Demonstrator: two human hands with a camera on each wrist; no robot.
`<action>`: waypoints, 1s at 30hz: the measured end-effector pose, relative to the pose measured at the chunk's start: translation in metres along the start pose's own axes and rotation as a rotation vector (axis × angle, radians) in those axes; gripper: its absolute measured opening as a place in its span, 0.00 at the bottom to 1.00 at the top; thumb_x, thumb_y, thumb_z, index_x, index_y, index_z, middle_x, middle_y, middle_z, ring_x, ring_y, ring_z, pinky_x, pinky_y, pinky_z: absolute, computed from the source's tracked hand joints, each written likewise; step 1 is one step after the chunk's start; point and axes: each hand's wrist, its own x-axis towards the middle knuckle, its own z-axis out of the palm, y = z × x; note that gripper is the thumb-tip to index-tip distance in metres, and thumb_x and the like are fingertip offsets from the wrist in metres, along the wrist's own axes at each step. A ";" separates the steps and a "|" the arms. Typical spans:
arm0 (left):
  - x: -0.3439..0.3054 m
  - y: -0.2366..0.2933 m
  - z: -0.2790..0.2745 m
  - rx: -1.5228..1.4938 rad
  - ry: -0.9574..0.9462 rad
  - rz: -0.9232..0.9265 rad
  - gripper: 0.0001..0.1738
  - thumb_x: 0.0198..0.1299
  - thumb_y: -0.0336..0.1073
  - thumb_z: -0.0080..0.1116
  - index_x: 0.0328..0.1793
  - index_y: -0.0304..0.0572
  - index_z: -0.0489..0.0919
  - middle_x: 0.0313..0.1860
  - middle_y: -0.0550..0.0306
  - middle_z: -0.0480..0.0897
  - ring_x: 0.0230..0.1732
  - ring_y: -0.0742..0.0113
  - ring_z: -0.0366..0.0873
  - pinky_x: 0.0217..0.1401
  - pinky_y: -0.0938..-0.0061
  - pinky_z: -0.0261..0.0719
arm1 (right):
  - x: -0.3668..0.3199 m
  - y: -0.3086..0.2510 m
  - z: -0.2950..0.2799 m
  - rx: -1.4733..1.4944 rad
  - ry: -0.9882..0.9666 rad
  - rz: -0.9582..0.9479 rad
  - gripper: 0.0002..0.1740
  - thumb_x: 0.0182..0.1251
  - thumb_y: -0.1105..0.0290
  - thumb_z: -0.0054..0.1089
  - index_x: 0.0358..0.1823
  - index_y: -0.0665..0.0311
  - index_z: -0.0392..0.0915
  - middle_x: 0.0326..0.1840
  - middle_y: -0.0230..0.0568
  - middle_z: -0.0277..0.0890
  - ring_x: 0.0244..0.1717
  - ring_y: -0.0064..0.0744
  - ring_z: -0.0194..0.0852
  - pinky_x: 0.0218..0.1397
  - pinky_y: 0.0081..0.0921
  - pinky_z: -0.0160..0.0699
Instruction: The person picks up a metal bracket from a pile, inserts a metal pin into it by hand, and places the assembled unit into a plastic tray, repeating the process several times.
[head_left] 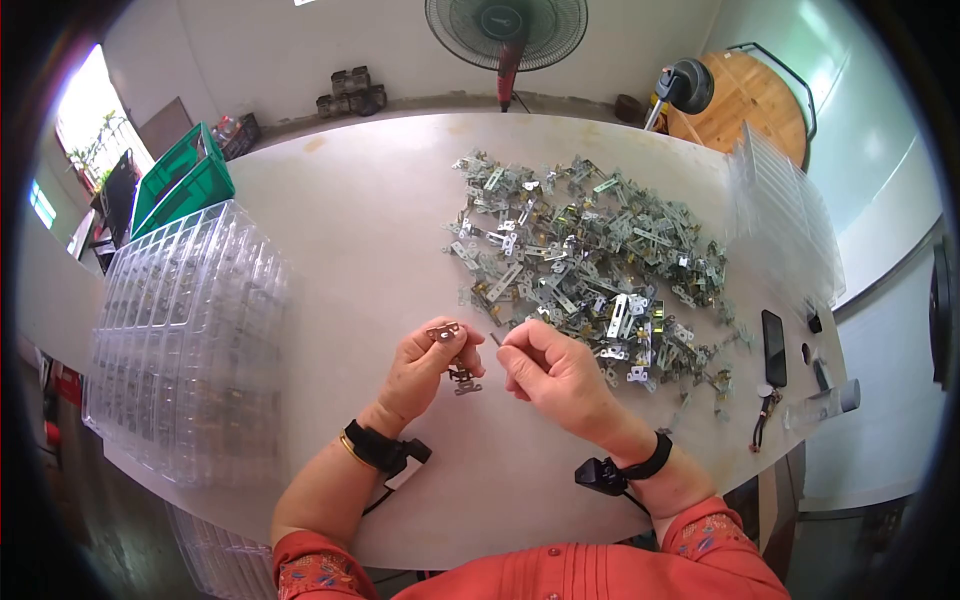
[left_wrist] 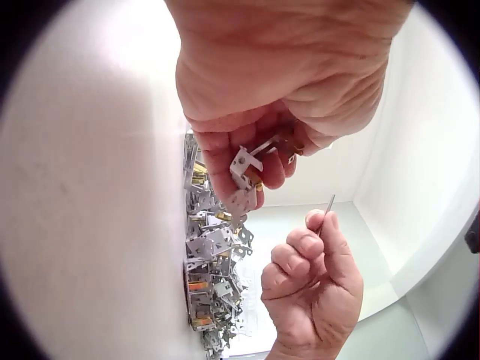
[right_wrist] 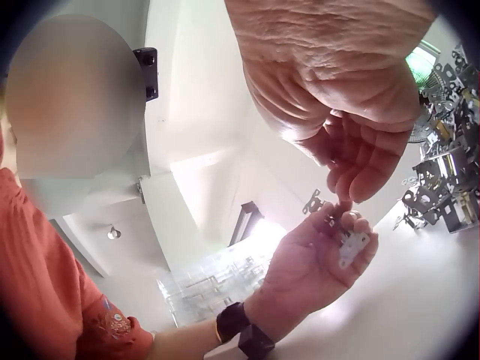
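My left hand holds a small metal bracket with several bent plates, and its thumb lies over the upper plate. In the left wrist view, the bracket shows a pale bent tab and a brass-coloured bit among the curled fingers. Just to the right, my right hand pinches a thin metal pin between thumb and forefinger. The pin points up past the fingertips, apart from the bracket in that view. Beyond both hands lies a broad pile of similar metal brackets.
Stacked clear plastic trays stand at the left, with a green crate behind. More clear trays lean at the right. A phone, pliers and a clear bottle lie near the right edge. A fan stands beyond the table.
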 end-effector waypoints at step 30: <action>-0.005 0.003 0.028 0.801 0.233 0.333 0.21 0.62 0.20 0.51 0.59 0.38 0.85 0.34 0.57 0.78 0.32 0.71 0.74 0.36 0.76 0.73 | -0.001 0.012 0.012 -0.146 0.032 -0.098 0.13 0.76 0.69 0.59 0.56 0.64 0.71 0.24 0.34 0.73 0.24 0.21 0.68 0.30 0.24 0.69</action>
